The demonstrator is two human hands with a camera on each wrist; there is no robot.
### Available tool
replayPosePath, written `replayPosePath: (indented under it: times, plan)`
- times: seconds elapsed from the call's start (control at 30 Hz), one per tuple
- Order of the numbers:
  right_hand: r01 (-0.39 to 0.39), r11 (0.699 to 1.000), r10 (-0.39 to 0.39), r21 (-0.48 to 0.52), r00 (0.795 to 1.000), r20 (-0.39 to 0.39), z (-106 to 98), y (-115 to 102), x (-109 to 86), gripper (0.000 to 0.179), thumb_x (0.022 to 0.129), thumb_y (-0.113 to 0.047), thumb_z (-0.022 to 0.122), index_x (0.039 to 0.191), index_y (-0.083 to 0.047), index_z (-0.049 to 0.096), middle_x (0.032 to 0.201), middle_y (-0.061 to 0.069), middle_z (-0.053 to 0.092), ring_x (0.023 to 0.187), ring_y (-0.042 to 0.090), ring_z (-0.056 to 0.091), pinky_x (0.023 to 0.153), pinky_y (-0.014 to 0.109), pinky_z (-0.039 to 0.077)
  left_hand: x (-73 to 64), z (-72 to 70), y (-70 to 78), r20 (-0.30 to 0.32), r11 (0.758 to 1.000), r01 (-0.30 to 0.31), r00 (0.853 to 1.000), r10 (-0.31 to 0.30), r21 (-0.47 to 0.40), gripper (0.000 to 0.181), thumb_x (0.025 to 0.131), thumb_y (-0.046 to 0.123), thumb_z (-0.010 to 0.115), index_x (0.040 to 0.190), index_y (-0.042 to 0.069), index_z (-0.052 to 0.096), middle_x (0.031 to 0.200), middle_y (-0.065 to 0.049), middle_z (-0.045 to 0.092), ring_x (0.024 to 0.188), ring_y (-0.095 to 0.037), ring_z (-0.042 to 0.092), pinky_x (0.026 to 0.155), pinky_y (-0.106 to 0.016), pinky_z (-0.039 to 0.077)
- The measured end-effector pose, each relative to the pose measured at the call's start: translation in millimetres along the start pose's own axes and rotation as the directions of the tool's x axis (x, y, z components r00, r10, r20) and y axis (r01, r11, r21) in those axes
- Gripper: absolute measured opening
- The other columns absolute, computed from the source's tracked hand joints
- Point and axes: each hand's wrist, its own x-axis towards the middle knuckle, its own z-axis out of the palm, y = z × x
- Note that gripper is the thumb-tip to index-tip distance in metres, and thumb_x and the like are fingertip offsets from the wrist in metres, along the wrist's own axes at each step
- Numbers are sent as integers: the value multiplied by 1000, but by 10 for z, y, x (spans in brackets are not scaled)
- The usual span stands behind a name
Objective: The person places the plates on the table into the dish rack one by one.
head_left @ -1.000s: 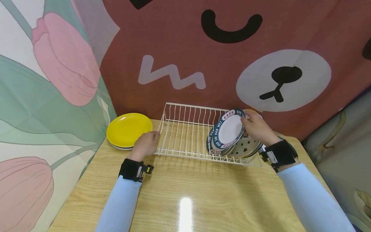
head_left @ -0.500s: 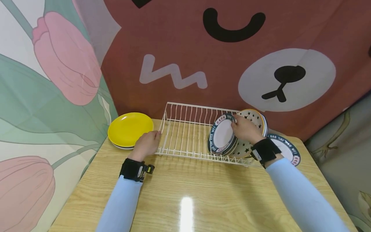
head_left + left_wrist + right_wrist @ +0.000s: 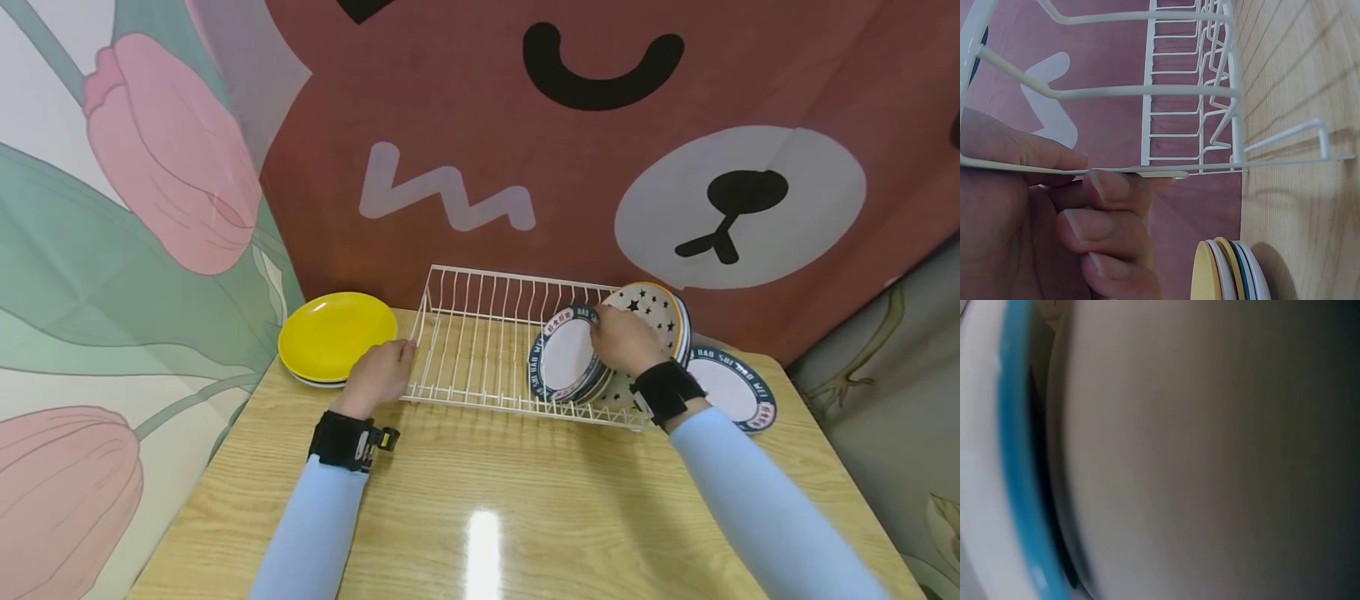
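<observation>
My left hand grips the left end of the white wire dish rack. In the left wrist view, its thumb and fingers pinch the rack's end wire. Over the rack's right half, my right hand holds the upper right edge of a small plate with a dark blue lettered rim. This plate leans in the rack, in front of other plates of which only edges show. Behind the hand stands a larger star-patterned plate with an orange rim. The right wrist view is filled by blurred, close plate surfaces.
A yellow oval plate tops a stack left of the rack. Another blue-rimmed plate lies on the wooden table to the right. A printed cloth hangs right behind the rack.
My right hand has moved left and down with the blue-rimmed plate, which now sits lower in the rack. The star-patterned plate and the right-hand plate show more. My left hand stays put.
</observation>
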Motion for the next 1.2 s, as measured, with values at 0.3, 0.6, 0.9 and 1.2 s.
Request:
replayPosePath:
  times: [0.3, 0.6, 0.9, 1.2]
  plan:
    - [-38, 999, 38, -18, 999, -21, 20, -56, -41, 46, 99, -23, 53, 134, 6, 48, 96, 22, 66, 64, 24, 57, 52, 37, 45, -8, 12, 0, -6, 1000, 3, 1000, -3, -13, 47, 107, 39, 27, 99, 6, 59, 65, -7, 43, 57, -23, 44, 54, -35, 36]
    - [13, 996, -10, 91, 999, -36, -113, -21, -187, 54, 101, -29, 49, 143, 3, 38, 66, 13, 60, 47, 22, 48, 48, 37, 41, -4, -1, 3, 1, 1000, -2, 1000, 2, -24, 50, 107, 40, 26, 98, 5, 60, 65, -7, 44, 55, -23, 44, 53, -34, 36]
    - [38, 980, -17, 196, 994, -106, -302, 78, -354, 51, 102, -33, 47, 142, -2, 42, 58, 8, 54, 42, 21, 44, 39, 33, 33, -1, -6, -12, 2, 1000, 7, 1000, -7, -19, 46, 107, 40, 26, 98, 8, 58, 65, -7, 43, 56, -23, 44, 54, -35, 37]
    - [-11, 979, 55, 206, 976, -211, -489, 180, -538, 53, 101, -38, 49, 142, -4, 43, 74, 13, 57, 49, 24, 46, 44, 36, 36, 17, 12, -23, -1, 1000, -8, 1000, 8, -9, 45, 107, 40, 26, 97, 8, 57, 66, -7, 44, 57, -23, 45, 55, -35, 37]
